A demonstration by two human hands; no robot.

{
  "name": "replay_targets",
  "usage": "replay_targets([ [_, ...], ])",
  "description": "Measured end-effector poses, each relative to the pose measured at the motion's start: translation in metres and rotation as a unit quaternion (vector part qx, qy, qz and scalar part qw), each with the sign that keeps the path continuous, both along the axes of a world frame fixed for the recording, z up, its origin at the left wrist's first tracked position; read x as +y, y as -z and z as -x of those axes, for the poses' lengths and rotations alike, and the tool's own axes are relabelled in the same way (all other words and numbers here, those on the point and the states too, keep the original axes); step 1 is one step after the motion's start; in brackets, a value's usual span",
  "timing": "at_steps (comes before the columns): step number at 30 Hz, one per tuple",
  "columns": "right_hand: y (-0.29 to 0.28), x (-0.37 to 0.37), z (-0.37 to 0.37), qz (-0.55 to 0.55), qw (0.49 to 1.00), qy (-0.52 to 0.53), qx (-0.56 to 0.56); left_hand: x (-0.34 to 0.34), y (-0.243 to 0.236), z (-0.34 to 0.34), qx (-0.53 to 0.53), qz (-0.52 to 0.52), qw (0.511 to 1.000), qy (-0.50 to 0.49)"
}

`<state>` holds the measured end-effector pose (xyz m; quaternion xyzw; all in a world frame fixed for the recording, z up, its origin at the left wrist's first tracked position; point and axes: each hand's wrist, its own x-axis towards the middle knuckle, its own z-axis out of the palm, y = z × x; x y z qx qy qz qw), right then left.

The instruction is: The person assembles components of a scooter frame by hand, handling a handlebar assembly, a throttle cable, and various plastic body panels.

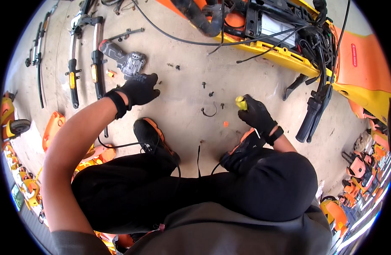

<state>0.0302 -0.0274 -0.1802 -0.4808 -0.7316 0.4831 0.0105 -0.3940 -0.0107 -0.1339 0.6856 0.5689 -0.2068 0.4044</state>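
My right hand (pixel 256 112), in a black glove, is closed around a small yellow-green object (pixel 241 103). Most of it is hidden by the fingers, so its kind does not show. A thin pale rod (pixel 257 133) shows beside that wrist; whether it belongs to the object I cannot tell. My left hand (pixel 140 90), also gloved in black, hovers at the head of a grey and black cordless drill (pixel 134 63) lying on the floor. Its fingers are loosely bent and apart, with nothing visible in them. Between the hands lie loose bolts (pixel 211 94) and a curved black strip (pixel 209 111).
A yellow and orange vehicle body (pixel 268 49) with trailing cables and a handlebar grip (pixel 309 121) lies at the far right. Fork tubes (pixel 97 68) rest at the far left. An orange scrap (pixel 225 124) lies near my right shoe (pixel 242 148). Orange vehicle parts (pixel 357 165) crowd both sides.
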Motion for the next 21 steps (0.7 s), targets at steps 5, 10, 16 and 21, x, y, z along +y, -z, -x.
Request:
replay_targets([
  [5, 0.003, -0.016, 0.043, 0.275, 0.945, -0.169, 0.049, -0.015, 0.025, 0.002, -0.058, 0.043, 0.997, -0.009],
  [10, 0.042, -0.045, 0.079, 0.248, 0.937, -0.226, 0.099, -0.046, 0.044, 0.013, -0.062, 0.082, 0.995, -0.005],
  [16, 0.026, 0.033, 0.099, 0.156, 0.975, 0.021, 0.158, -0.048, 0.045, 0.03, -0.041, 0.047, 0.998, -0.011],
  [21, 0.002, 0.074, 0.098, 0.201, 0.963, 0.098, 0.148, -0.014, -0.008, 0.029, 0.118, -0.003, 0.993, 0.001],
])
